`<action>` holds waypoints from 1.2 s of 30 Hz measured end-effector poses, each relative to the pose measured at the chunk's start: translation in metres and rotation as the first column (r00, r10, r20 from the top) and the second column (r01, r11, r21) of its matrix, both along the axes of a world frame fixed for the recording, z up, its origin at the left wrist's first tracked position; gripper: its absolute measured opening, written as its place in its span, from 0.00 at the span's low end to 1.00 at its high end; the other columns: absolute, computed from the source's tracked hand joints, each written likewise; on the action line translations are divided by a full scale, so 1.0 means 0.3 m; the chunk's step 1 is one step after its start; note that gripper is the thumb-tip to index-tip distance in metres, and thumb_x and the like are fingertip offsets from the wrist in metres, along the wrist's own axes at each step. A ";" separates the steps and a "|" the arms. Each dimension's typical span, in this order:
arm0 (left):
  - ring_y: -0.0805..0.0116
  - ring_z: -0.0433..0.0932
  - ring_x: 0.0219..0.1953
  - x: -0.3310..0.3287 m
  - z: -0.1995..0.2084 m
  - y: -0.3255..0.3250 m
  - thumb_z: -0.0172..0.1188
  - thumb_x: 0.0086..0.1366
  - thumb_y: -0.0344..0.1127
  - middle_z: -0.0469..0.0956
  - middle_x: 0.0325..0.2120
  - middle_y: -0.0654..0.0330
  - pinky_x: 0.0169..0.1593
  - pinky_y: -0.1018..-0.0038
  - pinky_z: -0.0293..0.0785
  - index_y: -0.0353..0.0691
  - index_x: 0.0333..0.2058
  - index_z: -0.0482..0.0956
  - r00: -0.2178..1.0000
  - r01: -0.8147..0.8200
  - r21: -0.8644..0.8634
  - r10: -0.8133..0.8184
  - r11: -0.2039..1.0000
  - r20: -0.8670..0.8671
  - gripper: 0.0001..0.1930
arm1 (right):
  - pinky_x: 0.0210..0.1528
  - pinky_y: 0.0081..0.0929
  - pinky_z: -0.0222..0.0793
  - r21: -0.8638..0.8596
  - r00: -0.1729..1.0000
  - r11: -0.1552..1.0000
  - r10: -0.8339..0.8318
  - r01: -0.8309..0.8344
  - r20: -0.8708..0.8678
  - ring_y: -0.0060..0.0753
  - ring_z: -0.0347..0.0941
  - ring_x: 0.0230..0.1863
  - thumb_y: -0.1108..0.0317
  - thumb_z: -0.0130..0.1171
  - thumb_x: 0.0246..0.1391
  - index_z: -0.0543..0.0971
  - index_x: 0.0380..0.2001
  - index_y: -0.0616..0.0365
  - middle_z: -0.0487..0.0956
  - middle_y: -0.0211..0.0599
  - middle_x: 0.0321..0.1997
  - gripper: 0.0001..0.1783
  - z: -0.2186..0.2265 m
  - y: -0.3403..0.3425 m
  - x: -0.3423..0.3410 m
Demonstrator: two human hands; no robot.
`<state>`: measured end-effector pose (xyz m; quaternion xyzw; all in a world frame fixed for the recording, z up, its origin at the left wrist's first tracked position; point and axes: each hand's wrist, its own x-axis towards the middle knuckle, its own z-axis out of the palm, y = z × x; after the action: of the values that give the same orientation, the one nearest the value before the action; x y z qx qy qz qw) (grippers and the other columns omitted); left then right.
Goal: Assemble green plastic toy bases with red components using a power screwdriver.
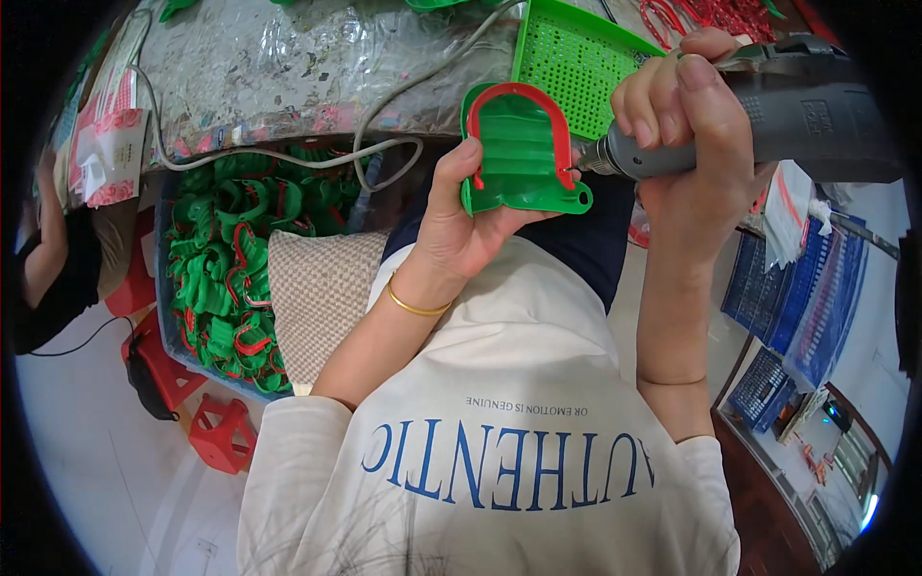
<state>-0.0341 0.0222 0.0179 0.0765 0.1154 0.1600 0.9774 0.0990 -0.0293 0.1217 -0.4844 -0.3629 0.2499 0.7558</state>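
My left hand (449, 238) is closed around a green plastic part (521, 144) with a red arch-shaped strip (519, 89) set along its edge. A small ring tab sticks out at the part's lower right corner. In my right hand (699, 120) is a dark grey power screwdriver (816, 120), its fingers wrapped round the body. The tool's metal tip (597, 157) points left and meets the right end of the red strip, or lies very close to it; whether a screw sits there is too small to tell.
A green perforated basket (581, 67) stands on the plastic-covered table (279, 77), crossed by a grey cable (384, 110). At left, a blue bin (168, 317) holds many green and red parts. Red stools (223, 432), another person's arm (46, 230) and blue crates (797, 288) lie further out.
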 end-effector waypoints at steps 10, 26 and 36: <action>0.50 0.73 0.51 -0.010 0.031 0.002 0.53 0.61 0.55 0.72 0.50 0.45 0.54 0.51 0.71 0.35 0.57 0.64 0.999 -0.035 0.031 0.036 0.999 -0.038 0.33 | 0.24 0.25 0.57 -0.047 0.986 0.992 -0.111 0.118 0.124 0.23 0.57 0.17 0.71 0.48 0.56 0.67 0.38 0.62 0.60 0.27 0.16 0.08 -0.003 0.002 -0.055; 0.50 0.73 0.52 -0.039 -0.054 0.051 0.53 0.60 0.57 0.71 0.50 0.41 0.56 0.53 0.70 0.32 0.56 0.64 0.992 -0.130 -0.066 0.129 0.989 -0.016 0.36 | 0.27 0.25 0.60 0.080 0.986 0.984 -0.162 0.159 0.036 0.24 0.62 0.19 0.75 0.51 0.54 0.70 0.41 0.65 0.64 0.30 0.18 0.10 -0.128 0.106 0.088; 0.52 0.74 0.50 -0.030 -0.083 0.050 0.52 0.59 0.59 0.71 0.49 0.42 0.54 0.56 0.72 0.32 0.56 0.64 0.989 -0.141 -0.067 0.138 0.988 -0.047 0.37 | 0.26 0.24 0.63 -0.015 0.959 0.969 -0.243 0.248 0.147 0.23 0.63 0.19 0.79 0.53 0.54 0.70 0.37 0.68 0.67 0.32 0.19 0.07 -0.251 0.128 0.089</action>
<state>-0.0430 0.0371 -0.0070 0.0373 0.1468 0.2224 0.9631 0.1258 0.0092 0.0464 -0.5550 -0.3493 0.1248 0.7446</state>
